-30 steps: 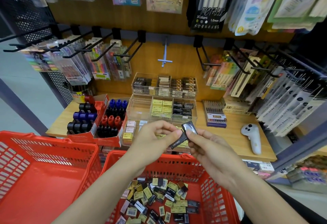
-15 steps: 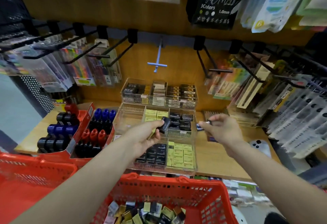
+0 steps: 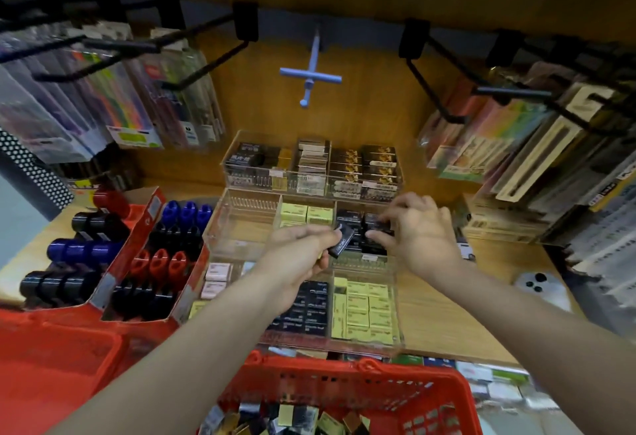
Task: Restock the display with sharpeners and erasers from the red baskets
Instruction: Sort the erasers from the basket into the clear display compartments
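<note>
With the right hand [image 3: 418,233] pressing a black eraser [image 3: 378,226] into the tray compartment [image 3: 361,249] beneath it, the left hand [image 3: 299,255] pinches a second black eraser [image 3: 341,244] alongside, which could slip or nudge the neighbouring stack askew.

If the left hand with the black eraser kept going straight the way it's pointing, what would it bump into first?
Probably the black erasers already stacked in the middle tier's right compartment, where the right hand is busy. The left hand points the black eraser there; depth is uncertain.
</note>
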The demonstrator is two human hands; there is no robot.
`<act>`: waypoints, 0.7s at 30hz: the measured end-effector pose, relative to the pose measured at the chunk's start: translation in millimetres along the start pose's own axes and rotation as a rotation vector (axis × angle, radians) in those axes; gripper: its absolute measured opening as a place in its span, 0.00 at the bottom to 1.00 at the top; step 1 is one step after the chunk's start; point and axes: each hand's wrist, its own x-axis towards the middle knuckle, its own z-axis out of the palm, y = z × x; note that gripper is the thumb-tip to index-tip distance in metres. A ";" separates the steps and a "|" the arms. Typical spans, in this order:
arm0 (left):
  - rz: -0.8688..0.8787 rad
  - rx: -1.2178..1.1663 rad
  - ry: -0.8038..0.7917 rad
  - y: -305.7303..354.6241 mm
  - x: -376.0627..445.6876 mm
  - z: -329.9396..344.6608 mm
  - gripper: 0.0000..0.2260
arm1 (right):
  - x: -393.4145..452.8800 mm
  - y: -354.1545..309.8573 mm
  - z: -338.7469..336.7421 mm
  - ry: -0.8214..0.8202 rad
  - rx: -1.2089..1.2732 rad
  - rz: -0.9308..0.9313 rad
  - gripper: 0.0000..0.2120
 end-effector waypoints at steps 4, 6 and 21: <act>0.012 0.000 -0.023 4.2 -5.9 1.7 0.06 | -2.2 7.5 -5.2 -0.073 0.031 -0.050 0.22; 0.028 0.014 -0.031 7.2 -9.0 2.8 0.05 | 1.0 5.0 -6.8 -0.092 0.017 -0.053 0.20; 0.075 0.091 -0.032 2.6 -13.7 -3.9 0.07 | 3.8 -0.2 0.2 0.015 -0.061 -0.006 0.19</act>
